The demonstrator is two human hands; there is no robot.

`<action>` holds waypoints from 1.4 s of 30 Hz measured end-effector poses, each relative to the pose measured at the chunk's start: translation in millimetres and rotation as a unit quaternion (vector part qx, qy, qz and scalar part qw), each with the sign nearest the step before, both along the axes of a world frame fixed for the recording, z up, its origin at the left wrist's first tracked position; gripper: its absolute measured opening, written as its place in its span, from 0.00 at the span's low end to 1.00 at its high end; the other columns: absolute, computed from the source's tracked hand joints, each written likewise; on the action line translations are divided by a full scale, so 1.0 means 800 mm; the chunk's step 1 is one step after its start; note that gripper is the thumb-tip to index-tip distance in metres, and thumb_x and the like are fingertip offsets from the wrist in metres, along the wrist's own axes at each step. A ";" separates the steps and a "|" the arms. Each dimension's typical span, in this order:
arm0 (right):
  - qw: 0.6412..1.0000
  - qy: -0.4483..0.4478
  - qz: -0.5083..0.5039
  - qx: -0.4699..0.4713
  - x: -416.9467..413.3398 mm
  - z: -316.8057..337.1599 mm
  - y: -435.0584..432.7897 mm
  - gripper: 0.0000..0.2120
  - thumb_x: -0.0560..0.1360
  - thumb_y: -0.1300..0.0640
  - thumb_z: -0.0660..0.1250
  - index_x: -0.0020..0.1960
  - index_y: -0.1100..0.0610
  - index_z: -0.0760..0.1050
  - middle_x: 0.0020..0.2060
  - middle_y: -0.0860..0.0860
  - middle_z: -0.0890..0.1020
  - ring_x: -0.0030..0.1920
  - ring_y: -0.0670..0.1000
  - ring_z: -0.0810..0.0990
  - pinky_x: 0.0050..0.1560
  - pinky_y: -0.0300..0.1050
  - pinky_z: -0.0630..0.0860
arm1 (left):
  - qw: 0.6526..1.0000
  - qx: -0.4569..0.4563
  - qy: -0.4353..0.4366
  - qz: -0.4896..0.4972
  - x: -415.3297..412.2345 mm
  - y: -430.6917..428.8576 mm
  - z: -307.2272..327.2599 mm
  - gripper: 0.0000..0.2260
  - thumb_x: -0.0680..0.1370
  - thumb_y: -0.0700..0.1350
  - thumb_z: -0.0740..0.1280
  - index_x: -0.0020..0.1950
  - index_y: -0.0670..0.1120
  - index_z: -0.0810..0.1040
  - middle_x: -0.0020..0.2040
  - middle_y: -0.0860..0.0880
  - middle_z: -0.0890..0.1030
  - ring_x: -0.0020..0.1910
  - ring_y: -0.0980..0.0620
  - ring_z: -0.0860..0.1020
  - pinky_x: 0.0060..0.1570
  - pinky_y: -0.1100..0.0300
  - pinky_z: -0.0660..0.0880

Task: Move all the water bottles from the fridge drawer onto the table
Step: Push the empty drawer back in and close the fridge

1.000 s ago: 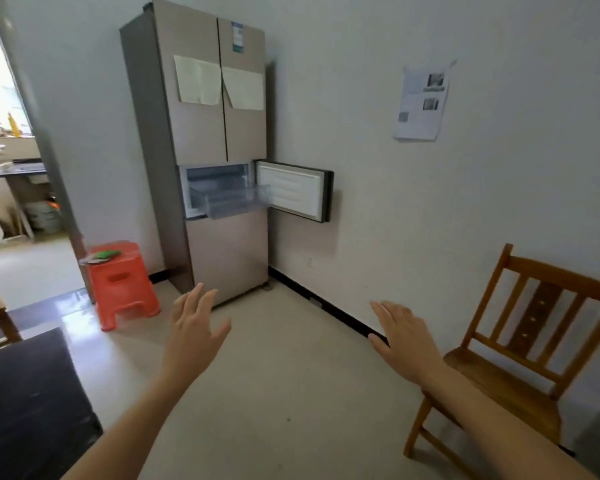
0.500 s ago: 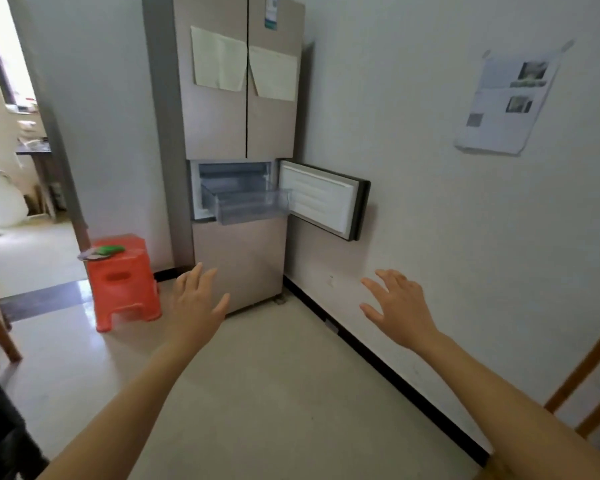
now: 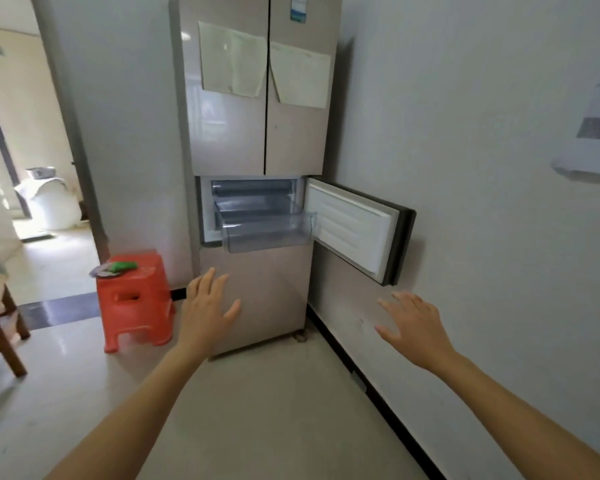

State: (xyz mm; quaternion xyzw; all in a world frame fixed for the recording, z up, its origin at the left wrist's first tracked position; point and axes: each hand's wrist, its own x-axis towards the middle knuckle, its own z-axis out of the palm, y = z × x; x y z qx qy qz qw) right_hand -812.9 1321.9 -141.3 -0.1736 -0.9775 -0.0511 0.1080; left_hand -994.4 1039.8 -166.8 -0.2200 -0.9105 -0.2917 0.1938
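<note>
Two bare hands reach forward at the ends of bare forearms, both with fingers straight and spread wide, holding nothing. The left hand hangs palm down in front of the lower front panel of a tall beige fridge. The right hand hangs level with it, well apart, in front of a plain white wall.

Above and between the hands, a small fridge door stands swung open toward the right hand's side, its white inner face showing. In the opening beside it, a clear plastic fridge drawer is pulled partway out, above the left hand. Whether any water bottles lie in it cannot be told from this angle.

Higher up, two pale paper sheets hang on the closed upper doors. Just left of the left hand, an orange plastic stool stands on the floor beside the fridge, with a green object on top. Farther left is part of a wooden chair, and behind it an open doorway into a bright room. Far right of the right hand, a blurred printed sheet is fixed to the wall.
</note>
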 end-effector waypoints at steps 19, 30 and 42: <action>0.989 -0.053 0.131 -0.045 -0.489 -0.019 0.089 0.26 0.78 0.42 0.52 0.74 0.49 0.57 0.75 0.51 0.55 0.75 0.51 0.50 0.72 0.49 0.53 | 0.986 0.011 -0.076 0.150 -0.366 0.035 -0.042 0.23 0.75 0.47 0.67 0.68 0.43 0.68 0.71 0.40 0.66 0.69 0.39 0.64 0.66 0.43 0.64; 0.984 -0.046 0.045 -0.164 -0.648 -0.027 0.160 0.24 0.78 0.44 0.56 0.71 0.50 0.62 0.72 0.51 0.63 0.72 0.52 0.59 0.69 0.50 0.61 | 0.986 0.017 -0.116 0.121 -0.530 0.103 -0.061 0.22 0.75 0.48 0.66 0.68 0.46 0.69 0.71 0.42 0.65 0.70 0.41 0.61 0.67 0.47 0.62; 0.941 -0.017 0.067 -0.330 -0.850 -0.082 0.245 0.23 0.77 0.50 0.61 0.69 0.58 0.65 0.68 0.56 0.70 0.68 0.55 0.68 0.66 0.46 0.65 | 0.977 -0.020 -0.134 0.163 -0.673 0.191 -0.088 0.26 0.76 0.53 0.63 0.72 0.51 0.61 0.74 0.45 0.59 0.73 0.45 0.56 0.68 0.47 0.62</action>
